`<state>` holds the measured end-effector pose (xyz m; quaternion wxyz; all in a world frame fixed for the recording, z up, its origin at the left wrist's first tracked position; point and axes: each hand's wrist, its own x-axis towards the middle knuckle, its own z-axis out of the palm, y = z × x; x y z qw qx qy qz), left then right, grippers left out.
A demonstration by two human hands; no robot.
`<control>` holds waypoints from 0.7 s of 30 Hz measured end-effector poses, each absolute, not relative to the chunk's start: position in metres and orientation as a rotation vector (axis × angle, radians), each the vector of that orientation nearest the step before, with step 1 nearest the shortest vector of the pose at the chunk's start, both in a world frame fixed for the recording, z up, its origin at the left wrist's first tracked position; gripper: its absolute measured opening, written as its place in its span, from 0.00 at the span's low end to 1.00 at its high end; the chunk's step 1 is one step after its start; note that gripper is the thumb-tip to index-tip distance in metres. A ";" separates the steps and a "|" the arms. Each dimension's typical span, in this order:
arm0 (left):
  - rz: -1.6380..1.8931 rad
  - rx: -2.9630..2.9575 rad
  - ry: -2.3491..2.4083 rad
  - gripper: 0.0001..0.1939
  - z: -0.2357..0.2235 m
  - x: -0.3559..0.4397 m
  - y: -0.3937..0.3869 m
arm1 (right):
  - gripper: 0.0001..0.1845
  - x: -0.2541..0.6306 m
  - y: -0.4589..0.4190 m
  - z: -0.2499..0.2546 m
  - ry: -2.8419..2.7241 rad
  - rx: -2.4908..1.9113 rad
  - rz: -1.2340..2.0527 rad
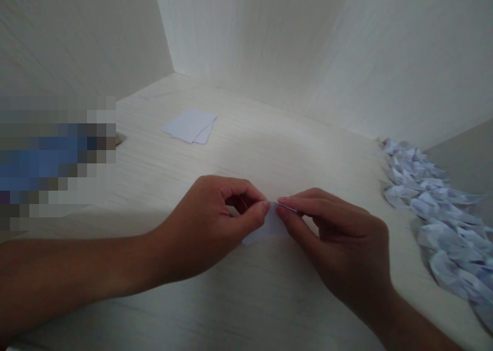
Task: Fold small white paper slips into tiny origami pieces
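Observation:
A small piece of white paper [269, 224] is held between my two hands, just above the pale wood-grain surface. My left hand [215, 222] pinches its upper left edge between thumb and index finger. On the other side, my right hand [339, 238] grips the upper right part, where a thin paper edge shows between thumb and fingertips. The paper's lower part hangs below the fingers. How it is folded is hard to make out.
Flat white paper sheets [190, 125] lie loosely stacked farther back on the left. Many folded white paper pieces [431, 197] sit in rows along the right side. Pale walls [265, 37] rise behind. A blurred-out blue area [50, 153] is at the far left.

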<state>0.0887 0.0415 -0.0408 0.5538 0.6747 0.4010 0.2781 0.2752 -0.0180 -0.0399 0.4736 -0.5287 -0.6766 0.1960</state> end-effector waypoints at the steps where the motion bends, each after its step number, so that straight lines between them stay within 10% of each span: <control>1: 0.655 1.594 0.948 0.09 -0.040 0.089 0.041 | 0.12 0.274 -0.019 -0.040 -1.678 -1.297 0.442; 10: 0.628 1.590 0.957 0.09 -0.036 0.088 0.042 | 0.11 0.286 -0.023 -0.035 -2.052 -1.161 0.069; 21: 0.590 1.421 0.911 0.06 -0.036 0.087 0.041 | 0.11 0.282 -0.017 -0.037 -1.679 -1.164 0.735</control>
